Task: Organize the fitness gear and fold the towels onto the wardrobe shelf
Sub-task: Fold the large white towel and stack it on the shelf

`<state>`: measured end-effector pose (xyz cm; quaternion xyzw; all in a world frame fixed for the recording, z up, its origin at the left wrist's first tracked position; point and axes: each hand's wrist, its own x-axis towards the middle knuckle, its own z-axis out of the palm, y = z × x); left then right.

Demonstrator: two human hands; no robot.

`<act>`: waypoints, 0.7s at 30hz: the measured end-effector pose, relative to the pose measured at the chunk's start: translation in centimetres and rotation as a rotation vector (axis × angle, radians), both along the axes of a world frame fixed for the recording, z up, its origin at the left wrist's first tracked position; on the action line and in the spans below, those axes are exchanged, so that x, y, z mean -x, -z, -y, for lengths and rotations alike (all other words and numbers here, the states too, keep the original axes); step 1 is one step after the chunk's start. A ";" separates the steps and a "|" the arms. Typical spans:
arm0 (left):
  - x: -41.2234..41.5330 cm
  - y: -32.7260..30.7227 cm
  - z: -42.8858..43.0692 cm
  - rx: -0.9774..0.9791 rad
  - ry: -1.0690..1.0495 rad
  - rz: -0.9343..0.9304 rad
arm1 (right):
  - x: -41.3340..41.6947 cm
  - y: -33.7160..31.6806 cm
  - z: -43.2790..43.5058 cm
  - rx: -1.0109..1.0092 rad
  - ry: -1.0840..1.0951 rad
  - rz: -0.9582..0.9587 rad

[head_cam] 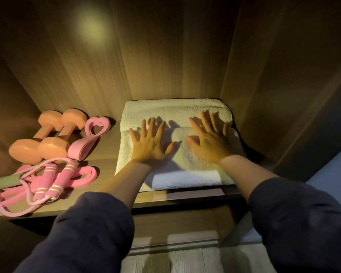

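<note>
Dark sleeves (87, 233) are reaching in from the near side; left hand (152, 142) and right hand (211, 140) are lying flat on the folded towels (165, 109), fingers spread and straight; the towels are sitting directly under both palms, at the right of the shelf (106, 152); dumbbells (47, 138) and skipping rope (47, 184) are resting at left. Judging: smoothing the stack is in hand; lifting both hands straight off, without dragging the top fold, is probably coming next.
</note>
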<state>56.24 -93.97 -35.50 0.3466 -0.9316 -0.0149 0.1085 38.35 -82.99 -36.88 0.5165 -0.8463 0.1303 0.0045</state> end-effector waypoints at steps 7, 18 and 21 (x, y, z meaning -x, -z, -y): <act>1.3 0.4 2.7 -0.053 -0.033 0.132 | 1.8 0.3 1.6 -0.146 0.031 -0.011; 1.1 1.2 2.7 -0.067 -0.213 0.092 | 1.7 0.6 0.8 -0.112 0.136 0.059; 1.1 0.6 2.2 -0.101 -0.264 0.130 | 1.9 0.2 0.7 -0.160 0.129 0.096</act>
